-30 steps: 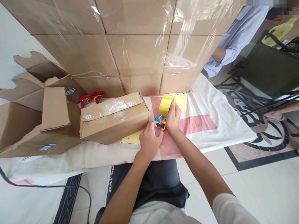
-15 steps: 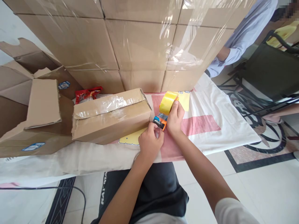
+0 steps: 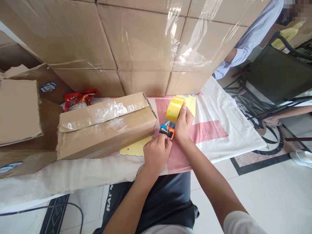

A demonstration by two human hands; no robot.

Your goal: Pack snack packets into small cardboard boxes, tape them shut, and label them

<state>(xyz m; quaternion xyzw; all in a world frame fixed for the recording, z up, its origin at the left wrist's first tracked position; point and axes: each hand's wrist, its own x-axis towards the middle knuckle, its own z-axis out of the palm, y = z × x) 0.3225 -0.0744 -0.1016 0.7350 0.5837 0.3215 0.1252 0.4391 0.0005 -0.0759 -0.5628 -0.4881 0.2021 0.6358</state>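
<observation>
My right hand (image 3: 184, 125) is wrapped around a tape dispenser with a yellow roll of tape (image 3: 175, 109) and an orange, blue and black cutter head (image 3: 167, 131). The fingers of my left hand (image 3: 157, 149) are pinched at the lower edge of that cutter head. Whether a tape end lies between these fingertips is too small to see. Left of my hands lies a closed cardboard box (image 3: 109, 126), with clear tape along its top flap. The dispenser is held just right of the box's near end, apart from it.
A wall of stacked, taped cartons (image 3: 143, 45) rises behind. An open carton (image 3: 19, 110) stands at left, with a red packet (image 3: 79, 99) beside it. A pink and white cloth (image 3: 207, 136) covers the table. A person's sleeve (image 3: 255, 35) and a dark chair (image 3: 275, 71) are at right.
The view has shifted, so the boxes on the left appear farther left. My left fingertips have slid slightly down the cutter head, while my right hand keeps its hold.
</observation>
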